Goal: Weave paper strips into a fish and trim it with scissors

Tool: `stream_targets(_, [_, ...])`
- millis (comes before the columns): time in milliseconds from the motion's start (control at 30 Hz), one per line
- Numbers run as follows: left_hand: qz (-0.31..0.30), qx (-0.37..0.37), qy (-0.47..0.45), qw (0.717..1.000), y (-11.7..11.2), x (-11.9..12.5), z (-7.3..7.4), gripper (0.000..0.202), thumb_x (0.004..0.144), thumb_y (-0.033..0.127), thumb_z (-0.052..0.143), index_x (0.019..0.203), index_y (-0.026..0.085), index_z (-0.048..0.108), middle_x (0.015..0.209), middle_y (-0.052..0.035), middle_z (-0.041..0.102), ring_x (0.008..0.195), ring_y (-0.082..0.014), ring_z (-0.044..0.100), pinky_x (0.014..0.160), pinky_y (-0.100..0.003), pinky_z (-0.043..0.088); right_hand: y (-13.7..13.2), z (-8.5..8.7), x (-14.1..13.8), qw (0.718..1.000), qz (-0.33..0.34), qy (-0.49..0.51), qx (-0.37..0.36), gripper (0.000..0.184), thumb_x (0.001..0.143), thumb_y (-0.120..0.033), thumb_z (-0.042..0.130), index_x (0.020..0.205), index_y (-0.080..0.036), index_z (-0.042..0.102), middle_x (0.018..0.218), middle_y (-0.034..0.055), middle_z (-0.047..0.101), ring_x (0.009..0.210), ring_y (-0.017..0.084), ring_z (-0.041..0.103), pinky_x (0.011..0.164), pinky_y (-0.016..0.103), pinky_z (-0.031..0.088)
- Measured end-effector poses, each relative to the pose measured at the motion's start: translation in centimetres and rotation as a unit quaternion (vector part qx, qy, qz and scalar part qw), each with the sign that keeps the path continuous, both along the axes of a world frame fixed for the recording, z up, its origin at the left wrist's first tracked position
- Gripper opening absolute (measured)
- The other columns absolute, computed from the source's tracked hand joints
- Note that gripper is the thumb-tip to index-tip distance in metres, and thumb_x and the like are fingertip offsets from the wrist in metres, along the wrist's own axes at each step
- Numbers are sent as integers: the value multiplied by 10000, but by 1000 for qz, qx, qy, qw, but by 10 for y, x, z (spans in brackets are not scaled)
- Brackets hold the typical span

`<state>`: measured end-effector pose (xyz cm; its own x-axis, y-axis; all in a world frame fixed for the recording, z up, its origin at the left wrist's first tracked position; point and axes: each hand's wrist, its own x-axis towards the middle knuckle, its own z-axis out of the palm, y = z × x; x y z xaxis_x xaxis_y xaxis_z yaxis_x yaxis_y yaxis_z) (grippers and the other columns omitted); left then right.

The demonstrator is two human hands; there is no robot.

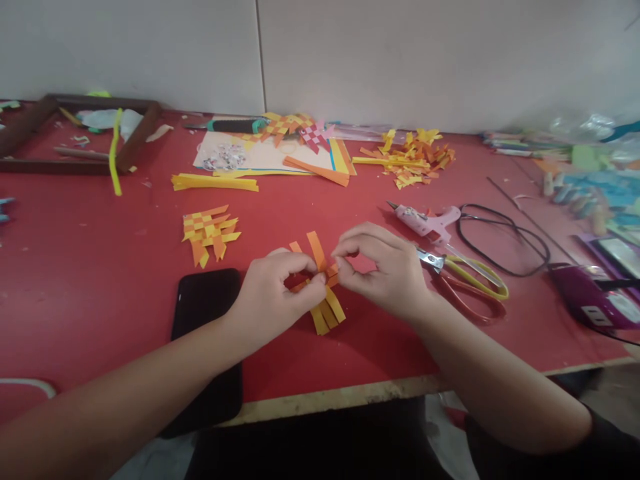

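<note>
Orange and yellow paper strips (pixel 327 312), partly woven together, are held just above the red table. My left hand (pixel 277 287) pinches the woven middle between thumb and forefinger. My right hand (pixel 383 267) has thumb and forefinger closed at the end of an orange strip on the right side. Yellow ends hang down toward me, and orange ends stick up at the back. The fingers hide most of the weave. Left of my hands lies a woven paper fish (pixel 207 231) in orange and yellow checks.
A black phone (pixel 205 313) lies under my left forearm. Beside my right hand are scissors (pixel 465 280) and a pink glue gun (pixel 425 220) with a black cord. Paper scraps (pixel 415 157), yellow strips (pixel 215 183) and a wooden frame (pixel 145 127) lie farther back.
</note>
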<state>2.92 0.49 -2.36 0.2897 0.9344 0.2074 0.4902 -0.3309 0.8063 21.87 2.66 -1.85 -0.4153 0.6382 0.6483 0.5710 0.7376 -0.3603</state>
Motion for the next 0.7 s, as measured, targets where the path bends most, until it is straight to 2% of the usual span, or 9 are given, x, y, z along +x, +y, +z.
stream_targets(133, [10,-17,-20,1000,0,0,0,151,830,242,585,687,193,599,619,52,573,568,-91,470,551,-226,357,0,1,1,1000,21,-5,-4,100,839,-112,598,804,-195,642,787,25,673,741,139,652,686,261,539])
stream_targets(333, [11,-18,-40,999,2,0,1,182,861,235,547,686,192,568,608,61,544,549,-82,454,536,-221,352,-2,1,2,998,51,-26,36,100,869,-131,616,864,-201,687,822,34,691,747,138,651,665,265,537])
stream_targets(567, [-3,45,-1,999,0,-1,-2,188,861,206,549,674,189,550,624,51,562,606,-97,487,587,-234,360,-3,3,4,995,69,-59,35,94,886,-131,612,855,-201,666,811,27,677,729,125,616,649,261,512])
stream_targets(700, [-13,40,9,999,0,-1,-2,176,848,214,559,674,193,572,617,45,562,602,-105,485,572,-238,355,-3,2,5,994,75,-77,17,96,892,-137,589,835,-195,640,798,27,661,721,128,590,665,270,505])
